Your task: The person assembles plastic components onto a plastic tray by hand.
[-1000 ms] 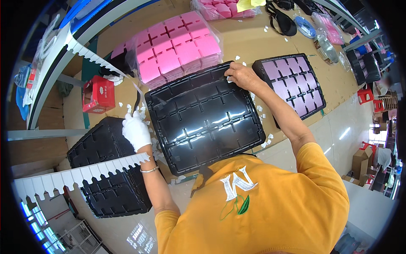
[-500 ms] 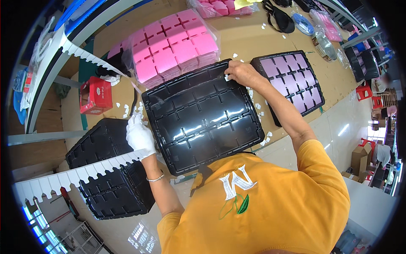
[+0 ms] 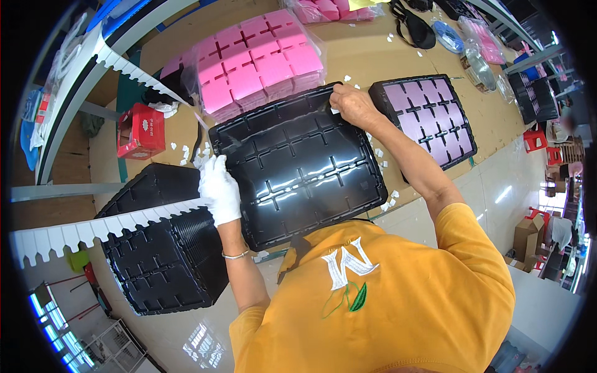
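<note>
A black plastic tray [image 3: 311, 146] with raised cross-shaped ribs lies tilted in front of me. At its far right corner my bare right hand [image 3: 354, 104] closes its fingers on the rim, with a small white piece by the fingertips. My left hand [image 3: 219, 189], in a white glove, is closed beside the tray's left edge. A long white toothed strip [image 3: 112, 225] runs from the left up to this hand; the glove hides its end. Just left stands a deep stack of black trays [image 3: 165, 258].
Behind the tray sits a bagged stack of pink foam sheets [image 3: 255, 56]. To the right is a black tray with lilac inserts [image 3: 429, 115]. A red box [image 3: 142, 132] and a second toothed strip [image 3: 140, 74] are at left. Small white scraps litter the brown tabletop [image 3: 357, 56].
My left gloved hand has moved up and slightly right along the tray's edge, and the lower toothed strip has risen with it. My right hand stays at the far right corner.
</note>
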Action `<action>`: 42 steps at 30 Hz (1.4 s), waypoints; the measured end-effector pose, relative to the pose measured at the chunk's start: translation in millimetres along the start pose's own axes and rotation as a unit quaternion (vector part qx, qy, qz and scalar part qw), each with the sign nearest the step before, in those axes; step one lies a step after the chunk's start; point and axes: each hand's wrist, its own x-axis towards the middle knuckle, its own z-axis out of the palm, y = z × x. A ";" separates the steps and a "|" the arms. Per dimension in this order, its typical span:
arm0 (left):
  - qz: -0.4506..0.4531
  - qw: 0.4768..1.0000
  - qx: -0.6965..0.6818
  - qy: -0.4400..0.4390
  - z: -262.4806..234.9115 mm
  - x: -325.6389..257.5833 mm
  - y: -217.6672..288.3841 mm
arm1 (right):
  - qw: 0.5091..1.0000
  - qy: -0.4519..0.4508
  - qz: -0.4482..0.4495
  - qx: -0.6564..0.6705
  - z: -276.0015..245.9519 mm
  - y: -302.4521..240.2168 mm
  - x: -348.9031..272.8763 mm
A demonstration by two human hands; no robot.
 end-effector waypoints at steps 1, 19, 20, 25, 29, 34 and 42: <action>0.009 1.000 -0.005 -0.001 3.9 -0.9 1.3 | 0.999 0.009 -0.040 -0.028 -2.5 -1.4 -3.7; -0.140 0.897 -0.416 0.062 93.5 161.3 -43.8 | 0.948 0.153 0.214 0.180 -8.0 50.4 40.0; -0.176 0.903 -0.377 0.110 99.7 177.3 -62.1 | 0.948 0.155 0.211 0.183 -12.9 45.3 58.7; -0.488 0.576 -0.601 0.263 124.6 223.4 -155.7 | 0.959 0.192 0.123 0.169 -14.5 53.5 116.3; -0.443 0.723 -0.487 0.208 141.4 248.2 -198.2 | 0.945 0.203 0.118 0.226 8.8 67.0 116.6; -0.447 0.710 -0.535 0.097 164.0 286.9 -198.8 | 0.923 0.181 0.218 0.261 6.3 57.1 72.0; -0.351 0.740 -0.555 0.147 190.2 284.6 -198.9 | 0.864 0.222 0.349 0.288 -23.8 59.0 -6.0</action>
